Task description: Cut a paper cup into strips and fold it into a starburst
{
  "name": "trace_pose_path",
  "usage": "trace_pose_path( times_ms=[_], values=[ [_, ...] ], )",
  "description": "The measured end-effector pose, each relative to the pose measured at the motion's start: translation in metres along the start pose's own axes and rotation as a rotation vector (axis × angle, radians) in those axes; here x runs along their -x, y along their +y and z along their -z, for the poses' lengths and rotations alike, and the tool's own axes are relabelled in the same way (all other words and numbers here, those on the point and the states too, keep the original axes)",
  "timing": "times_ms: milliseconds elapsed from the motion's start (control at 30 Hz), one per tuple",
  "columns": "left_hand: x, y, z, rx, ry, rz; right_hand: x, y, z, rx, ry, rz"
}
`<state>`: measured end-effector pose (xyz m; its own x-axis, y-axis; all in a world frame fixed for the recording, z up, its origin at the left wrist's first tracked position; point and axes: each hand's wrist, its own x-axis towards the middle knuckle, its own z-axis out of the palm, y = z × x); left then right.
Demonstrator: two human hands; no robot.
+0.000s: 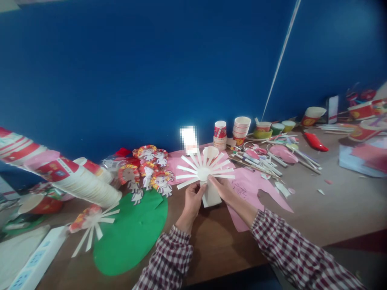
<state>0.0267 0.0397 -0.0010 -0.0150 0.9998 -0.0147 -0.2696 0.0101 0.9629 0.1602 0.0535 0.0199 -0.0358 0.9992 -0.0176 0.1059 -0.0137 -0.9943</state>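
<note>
Left grip [193,199] and right grip [223,188] both pinch the lower part of a white paper fan [203,174], thumbs on its near face, just below the middle of the frame. Round at its hub, the fan spreads narrow strips upward and out to both sides. Just beneath the hub, between the two grips, shows a pale blocky piece [212,199]; what it is I cannot tell. Behind the fan's upper strips is a white-rimmed cup [211,152], partly hidden. Pink paper [246,187] with dark drawn lines lies behind the fan and to its right on the brown counter [217,241].

Left of the fan, paper figures [163,181] trimmed in red and yellow lie in a cluster beside the top of a green paper disc [133,237]. Toward the lower left of the frame, a second splayed piece [90,233] has some strips reaching over the disc's edge. A long stack of paper cups [87,187] slants in from the left side.

Right of centre, two short cup stacks [220,135] stand near the blue wall [151,72]. Farther right, slender sticks [269,165] lie scattered, and a red pepper-shaped thing [316,142] lies beyond them
</note>
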Motion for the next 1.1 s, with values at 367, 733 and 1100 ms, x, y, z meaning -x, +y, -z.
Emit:
trace_pose_path(
  times_ms=[367, 733, 1100],
  values=[
    [0.001, 0.003, -0.001, 0.039, 0.01, 0.055, 0.0, 0.004, 0.0, 0.035, -0.04, -0.003],
    [-0.001, 0.009, -0.002, 0.186, 0.128, 0.117, 0.001, 0.001, -0.003, -0.013, -0.057, 0.051],
    [0.0, 0.012, -0.003, 0.204, 0.105, 0.137, 0.006, -0.006, -0.004, 0.19, -0.034, 0.134]
  ],
)
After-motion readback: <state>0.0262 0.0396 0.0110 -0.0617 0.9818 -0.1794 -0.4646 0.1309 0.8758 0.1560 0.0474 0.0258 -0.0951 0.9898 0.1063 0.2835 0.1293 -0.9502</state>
